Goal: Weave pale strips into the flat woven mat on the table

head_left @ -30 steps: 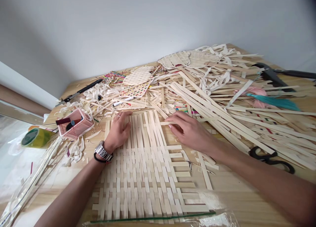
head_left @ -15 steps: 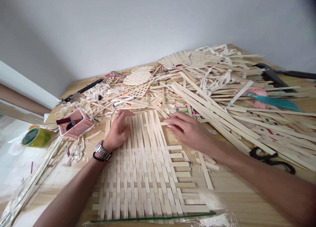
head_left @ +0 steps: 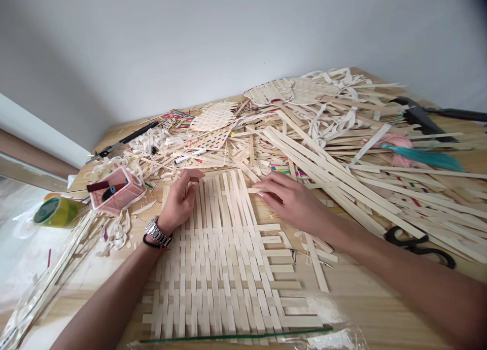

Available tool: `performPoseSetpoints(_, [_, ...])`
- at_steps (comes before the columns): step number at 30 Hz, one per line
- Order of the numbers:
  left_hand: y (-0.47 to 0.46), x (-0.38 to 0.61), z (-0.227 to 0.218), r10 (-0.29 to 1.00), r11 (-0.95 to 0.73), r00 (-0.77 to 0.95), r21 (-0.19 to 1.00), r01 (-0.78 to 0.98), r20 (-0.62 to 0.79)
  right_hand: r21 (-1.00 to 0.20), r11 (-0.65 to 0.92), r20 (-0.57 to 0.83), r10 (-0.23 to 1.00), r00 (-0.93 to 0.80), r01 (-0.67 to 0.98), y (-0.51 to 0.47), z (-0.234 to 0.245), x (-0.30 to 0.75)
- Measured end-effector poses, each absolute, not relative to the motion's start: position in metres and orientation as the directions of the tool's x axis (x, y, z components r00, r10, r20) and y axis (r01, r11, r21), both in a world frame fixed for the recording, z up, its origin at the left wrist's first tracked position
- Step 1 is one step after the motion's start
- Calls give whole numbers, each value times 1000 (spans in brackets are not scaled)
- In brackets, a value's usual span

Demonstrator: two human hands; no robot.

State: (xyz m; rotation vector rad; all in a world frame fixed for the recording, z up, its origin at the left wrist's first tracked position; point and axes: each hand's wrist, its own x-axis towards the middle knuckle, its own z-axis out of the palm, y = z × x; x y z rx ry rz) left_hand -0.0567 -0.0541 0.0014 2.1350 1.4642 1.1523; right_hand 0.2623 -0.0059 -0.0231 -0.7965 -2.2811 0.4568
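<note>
A half-woven mat of flat, pale bamboo strips lies in front of me, its lengthwise strips loose at the far end. My left hand, with a metal watch at the wrist, bends its fingers round lengthwise strips at the mat's far left. Between thumb and fingers, my right hand pinches a crosswise strip just beyond the right edge. Part of that strip passes among the lengthwise ones; its tail shows to the right of my hand. My left fingertips are partly hidden.
Loose bamboo strips heap up behind and to the right. Black-handled scissors lie near my right forearm. On the left are a pink basket and a roll of yellow tape. A green strip borders the mat's near edge.
My left hand has shifted slightly left, its fingers drawing back from the middle strips. My right hand and the strip it pinches have hardly moved.
</note>
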Motion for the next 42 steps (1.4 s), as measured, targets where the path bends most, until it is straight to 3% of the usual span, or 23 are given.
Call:
performPoseSetpoints(11, [-56,-58,5,874,-456,216,582,673,435,-471,767,508,640,-577,435,-5,-25,261])
performPoseSetpoints(17, [-56,-57,2,893,-423,225,553,718,391,-489,793,533,601,-595,363,-4,-24,262])
performPoseSetpoints(30, [-56,-57,0,898,-426,217,627,653,384,-518,771,528,629,-570,371,-4,-22,262])
performPoseSetpoints(42, [-57,-56,3,894,-430,216,613,663,394,-438,801,600,598,-531,407,-4,-26,262])
